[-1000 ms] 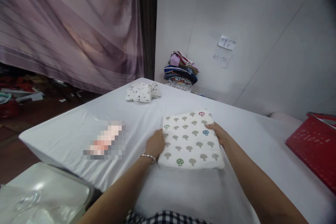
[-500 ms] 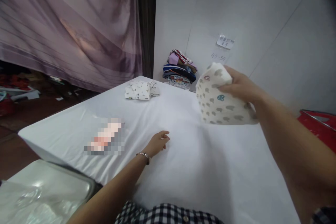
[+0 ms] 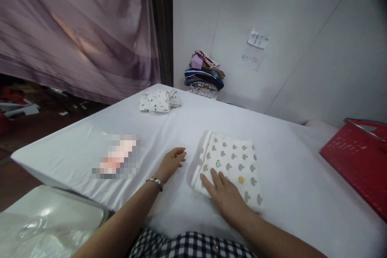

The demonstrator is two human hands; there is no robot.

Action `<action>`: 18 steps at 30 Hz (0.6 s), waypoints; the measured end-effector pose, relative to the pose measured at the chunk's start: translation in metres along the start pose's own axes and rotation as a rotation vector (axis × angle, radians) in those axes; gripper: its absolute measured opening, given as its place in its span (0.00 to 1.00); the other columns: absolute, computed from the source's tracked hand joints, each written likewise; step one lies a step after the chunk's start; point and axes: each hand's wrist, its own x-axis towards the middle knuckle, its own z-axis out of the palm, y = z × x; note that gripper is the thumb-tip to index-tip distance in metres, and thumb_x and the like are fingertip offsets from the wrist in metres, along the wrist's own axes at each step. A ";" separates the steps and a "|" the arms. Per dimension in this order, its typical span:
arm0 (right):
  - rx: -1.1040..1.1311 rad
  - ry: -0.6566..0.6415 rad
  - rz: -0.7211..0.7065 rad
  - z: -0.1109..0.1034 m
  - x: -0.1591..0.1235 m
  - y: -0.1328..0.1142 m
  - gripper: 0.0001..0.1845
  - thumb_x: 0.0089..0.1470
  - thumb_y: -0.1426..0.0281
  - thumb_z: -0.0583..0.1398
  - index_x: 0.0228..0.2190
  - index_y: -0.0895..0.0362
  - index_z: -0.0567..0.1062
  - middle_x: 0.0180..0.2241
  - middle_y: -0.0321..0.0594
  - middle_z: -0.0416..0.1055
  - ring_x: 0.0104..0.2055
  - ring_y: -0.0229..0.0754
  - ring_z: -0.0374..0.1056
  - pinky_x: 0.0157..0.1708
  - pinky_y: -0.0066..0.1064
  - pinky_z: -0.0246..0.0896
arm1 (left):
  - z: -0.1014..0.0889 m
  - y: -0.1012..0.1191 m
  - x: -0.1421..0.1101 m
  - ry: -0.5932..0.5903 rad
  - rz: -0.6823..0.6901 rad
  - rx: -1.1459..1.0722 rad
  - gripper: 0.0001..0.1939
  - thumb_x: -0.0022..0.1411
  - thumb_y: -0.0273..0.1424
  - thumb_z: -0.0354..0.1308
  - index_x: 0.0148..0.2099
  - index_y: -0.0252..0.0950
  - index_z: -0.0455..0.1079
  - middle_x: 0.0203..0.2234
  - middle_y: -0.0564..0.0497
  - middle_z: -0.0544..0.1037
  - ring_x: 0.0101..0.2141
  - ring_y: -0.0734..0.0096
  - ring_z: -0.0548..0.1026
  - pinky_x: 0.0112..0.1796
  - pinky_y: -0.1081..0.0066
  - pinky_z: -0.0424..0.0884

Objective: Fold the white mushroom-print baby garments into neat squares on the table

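A folded white cloth (image 3: 232, 157) with grey mushroom prints and a few coloured ones lies flat on the white-covered table (image 3: 284, 161). My right hand (image 3: 225, 193) rests on its near left part, palm down with the fingers spread. To the left of the cloth, apart from it, my left hand (image 3: 172, 163) hovers at or just over the sheet, fingers loosely stretched and holding nothing. A second white printed cloth (image 3: 157, 101), folded and bunched, sits near the table's far left corner.
A blurred-out flat item (image 3: 116, 157) lies on the table's left side. Clear plastic bags (image 3: 39, 225) cover a surface at lower left. A red bag or bin (image 3: 356, 161) stands at the right edge. Stacked folded clothes (image 3: 205, 74) rise behind the table, beside the wall.
My right hand has brought the mushroom-print cloth down from the upper right, laid it on the table and loosened its grip. My left hand has barely moved.
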 end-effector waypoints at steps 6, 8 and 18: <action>0.042 -0.027 -0.063 -0.005 -0.005 -0.010 0.33 0.52 0.78 0.55 0.58 0.50 0.56 0.57 0.60 0.54 0.53 0.67 0.58 0.42 0.53 0.62 | 0.031 0.010 0.025 0.046 0.212 0.305 0.18 0.56 0.38 0.51 0.47 0.35 0.67 0.41 0.48 0.75 0.36 0.71 0.73 0.39 0.70 0.68; 0.114 -0.027 -0.077 -0.008 -0.010 -0.010 0.35 0.51 0.73 0.58 0.59 0.49 0.55 0.59 0.58 0.50 0.55 0.68 0.55 0.44 0.55 0.60 | 0.042 0.018 0.027 0.033 0.208 0.407 0.19 0.57 0.39 0.51 0.48 0.36 0.67 0.43 0.47 0.74 0.37 0.70 0.73 0.41 0.70 0.67; 0.358 0.334 0.295 -0.017 0.002 0.103 0.26 0.56 0.61 0.51 0.54 0.57 0.64 0.57 0.48 0.57 0.59 0.51 0.53 0.57 0.46 0.48 | 0.068 0.035 0.026 -0.115 0.204 0.652 0.31 0.56 0.44 0.51 0.58 0.33 0.58 0.52 0.42 0.67 0.50 0.58 0.66 0.48 0.66 0.61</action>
